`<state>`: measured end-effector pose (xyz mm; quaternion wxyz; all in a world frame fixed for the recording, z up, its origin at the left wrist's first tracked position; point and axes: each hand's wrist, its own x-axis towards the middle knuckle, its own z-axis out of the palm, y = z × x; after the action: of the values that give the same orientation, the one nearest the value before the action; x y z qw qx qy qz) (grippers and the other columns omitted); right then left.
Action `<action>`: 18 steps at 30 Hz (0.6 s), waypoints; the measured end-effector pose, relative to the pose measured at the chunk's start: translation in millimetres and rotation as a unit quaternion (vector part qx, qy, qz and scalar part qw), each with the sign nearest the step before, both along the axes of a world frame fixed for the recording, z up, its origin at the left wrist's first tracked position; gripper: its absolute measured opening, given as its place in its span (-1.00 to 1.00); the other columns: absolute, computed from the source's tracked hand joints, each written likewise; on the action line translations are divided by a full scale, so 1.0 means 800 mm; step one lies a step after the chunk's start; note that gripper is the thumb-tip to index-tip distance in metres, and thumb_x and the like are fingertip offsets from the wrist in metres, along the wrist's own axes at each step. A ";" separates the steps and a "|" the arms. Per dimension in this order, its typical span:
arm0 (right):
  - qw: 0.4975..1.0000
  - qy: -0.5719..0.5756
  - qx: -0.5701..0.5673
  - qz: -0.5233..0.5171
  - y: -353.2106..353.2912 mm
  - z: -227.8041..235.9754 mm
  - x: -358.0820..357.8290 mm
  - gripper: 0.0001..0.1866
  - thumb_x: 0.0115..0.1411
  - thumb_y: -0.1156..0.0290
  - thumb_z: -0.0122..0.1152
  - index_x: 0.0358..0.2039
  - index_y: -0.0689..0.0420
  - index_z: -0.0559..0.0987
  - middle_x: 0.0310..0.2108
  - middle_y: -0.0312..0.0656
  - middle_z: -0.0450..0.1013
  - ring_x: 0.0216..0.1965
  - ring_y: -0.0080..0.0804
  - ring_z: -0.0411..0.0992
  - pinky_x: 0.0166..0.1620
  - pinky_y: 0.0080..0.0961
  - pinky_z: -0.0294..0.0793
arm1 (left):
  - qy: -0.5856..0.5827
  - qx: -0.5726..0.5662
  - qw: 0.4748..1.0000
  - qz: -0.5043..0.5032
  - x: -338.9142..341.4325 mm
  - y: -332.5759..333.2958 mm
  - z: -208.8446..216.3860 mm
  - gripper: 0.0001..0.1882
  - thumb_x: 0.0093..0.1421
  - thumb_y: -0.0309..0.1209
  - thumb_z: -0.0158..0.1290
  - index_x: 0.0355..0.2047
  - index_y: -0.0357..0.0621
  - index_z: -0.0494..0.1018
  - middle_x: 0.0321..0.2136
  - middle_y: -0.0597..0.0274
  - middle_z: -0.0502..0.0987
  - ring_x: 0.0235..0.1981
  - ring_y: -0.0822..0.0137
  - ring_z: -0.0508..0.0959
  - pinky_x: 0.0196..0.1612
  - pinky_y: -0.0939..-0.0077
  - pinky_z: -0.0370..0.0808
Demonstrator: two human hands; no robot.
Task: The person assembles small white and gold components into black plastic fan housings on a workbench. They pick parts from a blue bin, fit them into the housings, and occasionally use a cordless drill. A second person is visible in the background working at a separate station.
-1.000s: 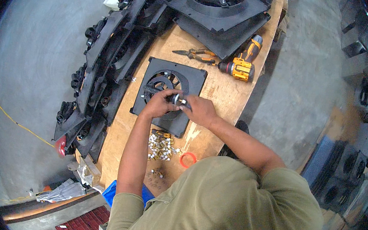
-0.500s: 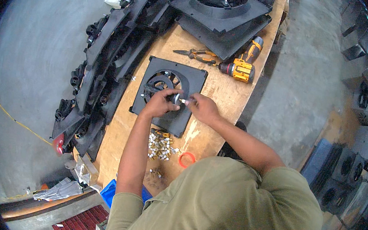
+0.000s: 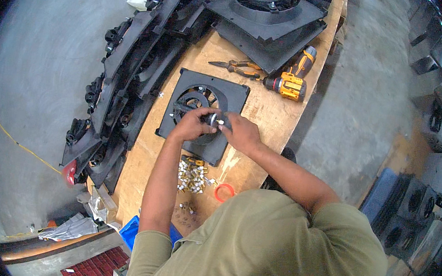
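Observation:
A black square frame (image 3: pixel 215 145) with a round spoked opening lies flat on the wooden bench. Above it my left hand (image 3: pixel 192 126) is closed around a dark round part with a white ring (image 3: pixel 212 119). My right hand (image 3: pixel 243 134) reaches in from the right, thumb and fingertips around a small white-tipped fitting (image 3: pixel 220 122) at the ringed part's right side. The fingers hide much of both pieces. Close to the frame's near edge lies a heap of small white and brass-coloured fittings (image 3: pixel 191 178).
Pliers (image 3: pixel 241 69) and a yellow cordless drill (image 3: pixel 289 85) lie beyond the frame. An orange-red ring (image 3: pixel 224 192) rests near me. Stacked black frames (image 3: pixel 276 25) stand at the far end, with more (image 3: pixel 126 69) along the left. A blue bin (image 3: pixel 129 231) sits by my left arm.
My right hand has shifted slightly and its fingertips have parted a little, so more of the fitting's white tip shows. The left hand stays in place with the ringed part.

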<state>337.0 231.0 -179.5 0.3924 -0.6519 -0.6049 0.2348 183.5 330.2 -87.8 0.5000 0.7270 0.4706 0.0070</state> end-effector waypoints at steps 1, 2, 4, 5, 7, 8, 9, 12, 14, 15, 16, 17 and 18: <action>1.000 -0.017 0.003 0.020 0.001 0.001 -0.001 -0.54 0.34 0.05 -0.07 -0.29 0.24 0.55 -0.43 0.06 0.54 -0.32 0.00 0.54 -0.24 -0.09 0.50 | 0.026 -0.016 0.999 0.008 0.001 0.000 0.003 -0.34 -0.14 -0.60 0.35 0.06 -0.01 0.50 -0.20 0.31 0.55 -0.27 0.46 0.46 -0.17 0.53 0.44; 0.999 -0.035 0.002 0.042 0.004 0.003 -0.002 -0.54 0.33 0.05 -0.06 -0.29 0.24 0.56 -0.41 0.06 0.54 -0.31 0.00 0.54 -0.23 -0.09 0.49 | 0.052 -0.032 0.998 0.015 0.002 0.001 0.006 -0.33 -0.14 -0.60 0.35 0.06 -0.01 0.50 -0.20 0.31 0.55 -0.28 0.47 0.46 -0.17 0.53 0.44; 0.988 0.063 -0.123 0.062 0.017 0.006 -0.002 -0.58 0.31 0.07 -0.02 -0.19 0.22 0.52 -0.30 0.05 0.53 -0.24 -0.01 0.53 -0.20 -0.09 0.50 | 0.047 -0.021 0.999 0.008 0.003 0.001 0.008 -0.34 -0.14 -0.60 0.35 0.05 -0.02 0.50 -0.22 0.31 0.55 -0.29 0.48 0.46 -0.18 0.53 0.44; 0.970 0.108 -0.204 0.075 0.022 0.007 0.000 -0.58 0.30 0.07 0.00 -0.14 0.21 0.50 -0.24 0.04 0.53 -0.21 -0.02 0.53 -0.18 -0.10 0.50 | 0.045 -0.015 0.999 0.005 0.003 0.001 0.008 -0.34 -0.14 -0.60 0.35 0.05 -0.02 0.50 -0.22 0.31 0.55 -0.29 0.48 0.45 -0.19 0.53 0.44; 0.927 0.249 -0.266 0.088 0.024 0.011 0.003 -0.59 0.30 0.08 0.00 -0.11 0.20 0.48 -0.23 0.04 0.52 -0.20 -0.02 0.52 -0.16 -0.10 0.51 | 0.015 0.003 1.000 -0.014 0.002 0.003 0.005 -0.34 -0.14 -0.60 0.35 0.05 -0.03 0.50 -0.22 0.31 0.55 -0.27 0.46 0.46 -0.16 0.52 0.44; 0.894 0.317 -0.303 0.095 0.023 0.013 0.005 -0.59 0.30 0.09 0.00 -0.09 0.20 0.47 -0.22 0.04 0.51 -0.19 -0.01 0.52 -0.15 -0.11 0.51 | 0.000 0.012 1.000 -0.022 0.001 0.003 0.002 -0.34 -0.14 -0.60 0.35 0.05 -0.03 0.50 -0.21 0.31 0.56 -0.25 0.46 0.46 -0.15 0.52 0.44; 0.950 0.203 -0.224 0.081 0.017 0.015 0.005 -0.59 0.30 0.09 -0.02 -0.12 0.20 0.49 -0.25 0.04 0.51 -0.21 -0.01 0.53 -0.16 -0.11 0.51 | -0.008 0.006 1.000 -0.023 0.000 0.004 0.001 -0.35 -0.14 -0.59 0.36 0.05 -0.05 0.50 -0.21 0.30 0.55 -0.24 0.45 0.47 -0.13 0.52 0.43; 0.998 -0.040 -0.025 0.050 0.002 0.020 0.002 -0.60 0.32 0.10 -0.06 -0.21 0.22 0.53 -0.32 0.05 0.52 -0.25 -0.01 0.54 -0.18 -0.10 0.51 | -0.006 -0.008 1.000 -0.019 -0.002 0.007 -0.002 -0.36 -0.14 -0.59 0.36 0.03 -0.08 0.49 -0.19 0.29 0.55 -0.19 0.42 0.47 -0.08 0.51 0.42; 0.998 -0.047 0.013 0.047 0.006 0.023 0.000 -0.60 0.31 0.11 -0.04 -0.23 0.22 0.53 -0.32 0.05 0.53 -0.24 0.00 0.53 -0.18 -0.08 0.50 | 0.033 -0.013 0.999 -0.016 -0.001 0.009 -0.001 -0.37 -0.14 -0.59 0.36 0.02 -0.09 0.49 -0.17 0.29 0.55 -0.16 0.40 0.48 -0.04 0.49 0.41; 0.997 -0.034 -0.027 0.058 0.010 0.024 0.000 -0.62 0.30 0.12 -0.02 -0.22 0.22 0.53 -0.30 0.04 0.52 -0.23 0.00 0.53 -0.18 -0.08 0.50 | 0.033 0.001 0.999 -0.030 0.000 0.010 -0.001 -0.36 -0.15 -0.57 0.37 0.03 -0.08 0.49 -0.15 0.28 0.55 -0.13 0.37 0.48 -0.01 0.47 0.41; 0.995 -0.017 -0.073 0.065 0.016 0.025 0.000 -0.63 0.29 0.13 0.00 -0.21 0.22 0.52 -0.28 0.02 0.50 -0.22 -0.01 0.52 -0.18 -0.08 0.51 | 0.034 0.015 0.998 -0.044 0.001 0.012 0.000 -0.34 -0.16 -0.55 0.39 0.03 -0.08 0.48 -0.13 0.26 0.55 -0.10 0.35 0.49 0.02 0.44 0.41; 0.987 0.000 -0.134 0.083 0.022 0.025 0.003 -0.64 0.28 0.15 0.02 -0.20 0.22 0.52 -0.26 0.01 0.49 -0.21 -0.01 0.51 -0.18 -0.08 0.51 | 0.035 0.033 0.997 -0.060 0.002 0.013 0.002 -0.33 -0.17 -0.52 0.41 0.03 -0.07 0.47 -0.11 0.25 0.55 -0.07 0.32 0.49 0.06 0.42 0.41; 0.983 0.057 -0.152 0.088 0.027 0.024 0.006 -0.64 0.28 0.14 0.03 -0.20 0.22 0.51 -0.25 0.02 0.49 -0.21 0.00 0.51 -0.18 -0.08 0.51 | 0.034 0.021 0.998 -0.057 0.002 0.014 0.002 -0.32 -0.18 -0.52 0.41 0.03 -0.07 0.48 -0.11 0.25 0.55 -0.05 0.31 0.49 0.07 0.41 0.40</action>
<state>341.5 252.3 -160.4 0.3004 -0.6335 -0.5937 0.3949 185.0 341.5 -85.8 0.4674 0.7631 0.4448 -0.0365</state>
